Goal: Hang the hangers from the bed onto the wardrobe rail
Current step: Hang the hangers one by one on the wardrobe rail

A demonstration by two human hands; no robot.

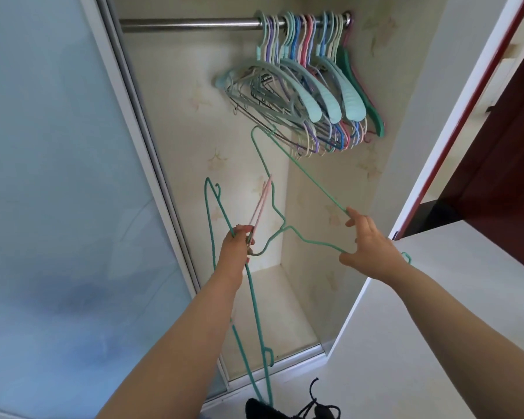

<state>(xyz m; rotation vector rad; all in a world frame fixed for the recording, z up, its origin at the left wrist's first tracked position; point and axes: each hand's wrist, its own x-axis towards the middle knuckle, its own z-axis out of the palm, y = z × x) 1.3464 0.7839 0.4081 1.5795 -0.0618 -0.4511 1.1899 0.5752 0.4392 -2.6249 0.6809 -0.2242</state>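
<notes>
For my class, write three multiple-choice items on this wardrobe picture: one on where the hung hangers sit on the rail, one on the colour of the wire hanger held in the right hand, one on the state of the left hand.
1. Where on the rail do the hung hangers sit?
A. its right end
B. its left end
C. spread evenly along it

2. What colour is the wire hanger that the right hand holds?
A. red
B. green
C. black

3. What is the left hand doing?
A. resting open on the door
B. hanging idle
C. gripping several hangers

Key:
1 A, the rail's left part is bare.
2 B, its wire is green.
3 C, its fingers close round green and pink hangers.
</notes>
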